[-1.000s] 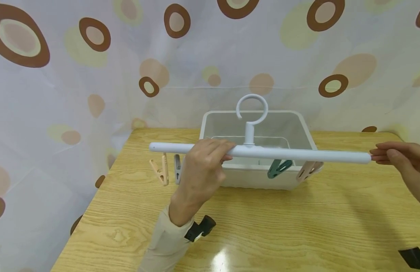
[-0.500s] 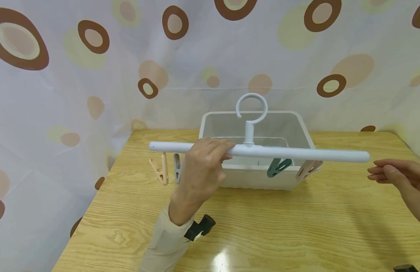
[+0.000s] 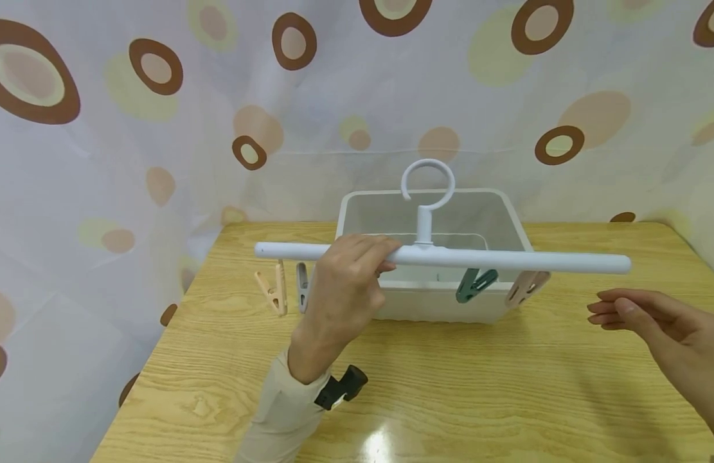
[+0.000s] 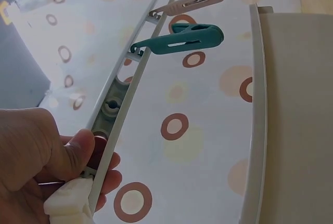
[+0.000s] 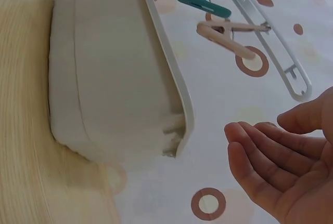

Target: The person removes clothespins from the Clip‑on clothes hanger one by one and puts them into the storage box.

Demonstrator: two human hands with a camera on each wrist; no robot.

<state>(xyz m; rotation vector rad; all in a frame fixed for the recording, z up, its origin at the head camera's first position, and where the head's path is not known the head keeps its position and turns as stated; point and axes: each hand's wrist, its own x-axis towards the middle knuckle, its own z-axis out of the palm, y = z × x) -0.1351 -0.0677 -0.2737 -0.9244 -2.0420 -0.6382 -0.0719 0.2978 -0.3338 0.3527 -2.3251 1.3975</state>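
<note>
My left hand (image 3: 342,289) grips the bar of a white clip hanger (image 3: 524,260) just left of its round hook (image 3: 451,186). Clothespins hang from the underside: a pale orange one (image 3: 282,289) and a grey one (image 3: 302,288) to the left of the hand, a green one (image 3: 468,287) and a pinkish one (image 3: 520,289) to the right. In the left wrist view, the thumb and fingers wrap around the hollow bar (image 4: 130,70). Below the bar's right end, my right hand (image 3: 671,337) hovers apart from it with relaxed fingers, holding nothing.
A whitish plastic bin (image 3: 437,305) stands behind and below the hanger, at the back of the wooden table (image 3: 437,379). A sheet with brown-ringed spots (image 3: 333,96) covers the wall behind. A black camera strap (image 3: 340,389) sits on the left wrist.
My right hand has come away from the hanger's right end and moved down and to the left. The left hand and the hanger have stayed nearly still.
</note>
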